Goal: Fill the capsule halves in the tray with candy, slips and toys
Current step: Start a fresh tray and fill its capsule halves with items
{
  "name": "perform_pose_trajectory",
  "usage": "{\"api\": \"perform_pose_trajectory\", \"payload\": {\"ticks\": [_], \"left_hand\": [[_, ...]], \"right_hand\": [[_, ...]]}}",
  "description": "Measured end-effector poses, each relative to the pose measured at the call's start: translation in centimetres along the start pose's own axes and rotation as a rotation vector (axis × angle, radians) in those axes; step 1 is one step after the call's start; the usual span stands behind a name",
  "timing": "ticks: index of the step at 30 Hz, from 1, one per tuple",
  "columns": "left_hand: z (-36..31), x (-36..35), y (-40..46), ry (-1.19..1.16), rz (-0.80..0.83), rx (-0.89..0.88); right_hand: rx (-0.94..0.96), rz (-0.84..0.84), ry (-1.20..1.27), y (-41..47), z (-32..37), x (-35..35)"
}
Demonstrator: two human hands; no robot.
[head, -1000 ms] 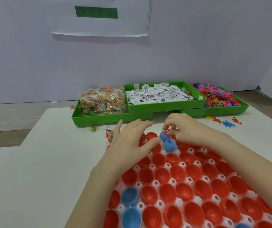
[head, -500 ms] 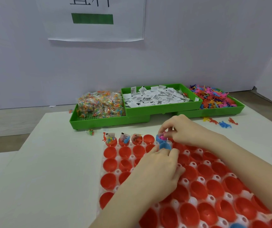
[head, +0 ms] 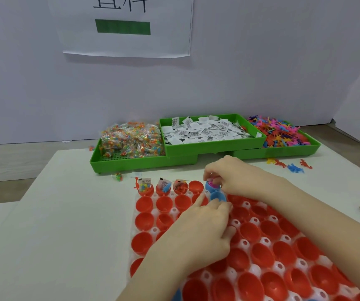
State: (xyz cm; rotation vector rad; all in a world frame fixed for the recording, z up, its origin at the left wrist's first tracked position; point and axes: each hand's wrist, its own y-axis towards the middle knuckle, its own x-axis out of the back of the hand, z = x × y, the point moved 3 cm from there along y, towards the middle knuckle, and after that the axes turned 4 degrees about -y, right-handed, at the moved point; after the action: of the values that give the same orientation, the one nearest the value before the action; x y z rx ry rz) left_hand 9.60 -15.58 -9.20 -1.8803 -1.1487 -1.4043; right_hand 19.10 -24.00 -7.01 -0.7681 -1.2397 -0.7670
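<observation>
Three glossy red capsule halves (head: 163,189) at the tray's far-left corner already hold crinkly candy packets, printed slips and small toys, while the fourth red cup (head: 195,186) beside them sits bare. Your white moulded tray (head: 244,243), dimpled with round sockets, carries smooth hemispherical red cups in rows running from the middle of the view toward 5 o'clock. Your right hand (head: 237,178) reaches in from 4 o'clock, its fingertips curled and pinching something pink down into a blue capsule half (head: 212,186) at the tray's far edge. Your left hand (head: 205,231), coming from 6 o'clock, lies knuckles-up over the red cups, its fingers bent around a second blue half (head: 217,196) just nearer you than the first; whether it truly grips that shell, you cannot tell from here. Toward 12 o'clock stand three green plastic bins: the left bin (head: 129,165), with a gridded floor, holds clear cellophane candy packets (head: 131,141) full of bright beads; the raised middle bin (head: 214,146) is heaped with white paper slips (head: 205,131) bearing black print; the right bin (head: 292,149) is piled with spindly, rubbery toy figures (head: 281,133) in pink, orange and blue. A few stray figures (head: 295,168) lie on the matte white table (head: 66,224) at 2 o'clock.
</observation>
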Motion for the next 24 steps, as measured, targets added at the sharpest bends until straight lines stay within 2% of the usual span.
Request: {"api": "perform_pose_trajectory", "payload": {"ticks": [4,7,10,20,24], "left_hand": [[0.3,0.1,0.0,-0.065,0.034,0.013],[0.4,0.1,0.2,-0.087,0.045,0.015],[0.4,0.2,0.3,-0.090,0.037,0.009],[1.3,1.2,0.3,-0.208,0.034,0.054],[2.9,3.5,-0.4,-0.322,-0.108,0.095]], "right_hand": [[0.005,0.073,-0.002,0.0,0.0,-0.2],[-0.019,0.109,0.163,-0.4,-0.2,0.1],[-0.014,0.107,0.232,-0.6,-0.5,0.7],[-0.014,0.055,0.231,-1.1,-0.6,1.4],[-0.012,0.054,0.253,-1.1,-0.9,1.5]]}}
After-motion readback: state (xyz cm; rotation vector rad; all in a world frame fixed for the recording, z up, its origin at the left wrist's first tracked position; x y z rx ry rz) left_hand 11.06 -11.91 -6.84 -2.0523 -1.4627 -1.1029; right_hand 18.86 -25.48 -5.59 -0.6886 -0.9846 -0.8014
